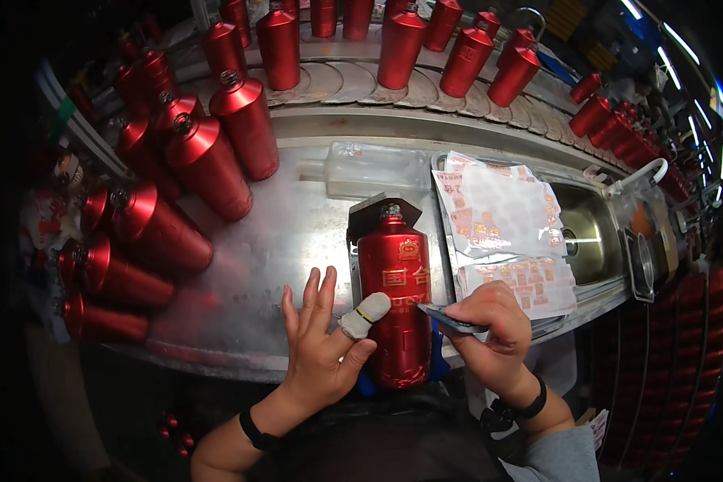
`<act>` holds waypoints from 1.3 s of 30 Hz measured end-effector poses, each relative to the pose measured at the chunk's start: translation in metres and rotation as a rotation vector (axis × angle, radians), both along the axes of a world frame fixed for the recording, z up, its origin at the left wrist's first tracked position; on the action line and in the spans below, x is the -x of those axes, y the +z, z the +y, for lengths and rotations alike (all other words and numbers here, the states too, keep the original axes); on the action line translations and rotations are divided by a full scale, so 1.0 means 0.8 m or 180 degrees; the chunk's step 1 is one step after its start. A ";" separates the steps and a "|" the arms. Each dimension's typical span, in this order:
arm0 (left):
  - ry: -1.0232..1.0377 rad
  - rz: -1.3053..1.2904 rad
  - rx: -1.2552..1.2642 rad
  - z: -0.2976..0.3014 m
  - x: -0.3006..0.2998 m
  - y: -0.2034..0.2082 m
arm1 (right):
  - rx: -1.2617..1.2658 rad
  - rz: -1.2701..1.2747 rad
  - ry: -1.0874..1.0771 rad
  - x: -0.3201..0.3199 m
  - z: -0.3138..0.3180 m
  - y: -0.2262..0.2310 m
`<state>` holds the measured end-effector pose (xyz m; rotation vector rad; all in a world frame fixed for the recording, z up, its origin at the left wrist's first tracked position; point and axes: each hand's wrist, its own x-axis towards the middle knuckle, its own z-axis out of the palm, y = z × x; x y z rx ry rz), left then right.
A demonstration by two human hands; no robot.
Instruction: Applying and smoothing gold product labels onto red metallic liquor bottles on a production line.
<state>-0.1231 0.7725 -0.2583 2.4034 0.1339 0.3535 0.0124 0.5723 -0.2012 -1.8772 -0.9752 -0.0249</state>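
Observation:
A red metallic bottle (400, 341) with gold lettering lies in front of me, its neck pointing away, in a dark holder (364, 218). On its left side is my left hand (320, 357), fingers spread, the index finger wrapped in a grey cloth finger cover (367, 313) and resting against the bottle by the lettering. A small flat dark scraper (456, 321) is pinched in my right hand (494, 331). The scraper's tip meets the bottle's right side, just below the gold characters.
Several red bottles (209, 173) stand on the bench's left. More bottles (402, 48) line a plated conveyor (337, 84) at the back. A clear plastic box (377, 170) sits behind the holder. To the right are white sheets with gold prints (506, 201), then a metal sink (590, 229) with a tap (643, 173).

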 end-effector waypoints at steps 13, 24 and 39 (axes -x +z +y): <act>0.0369 0.0159 0.2441 -0.013 -0.043 0.022 | -0.0372 0.1647 -0.0360 0.005 0.012 -0.006; 0.0045 0.0177 0.3989 -0.020 -0.058 -0.008 | -0.0768 0.2599 -0.0661 -0.025 0.008 -0.045; 0.0096 -0.0135 0.0288 -0.019 -0.023 0.009 | -0.0502 0.1617 -0.0593 -0.019 0.023 -0.041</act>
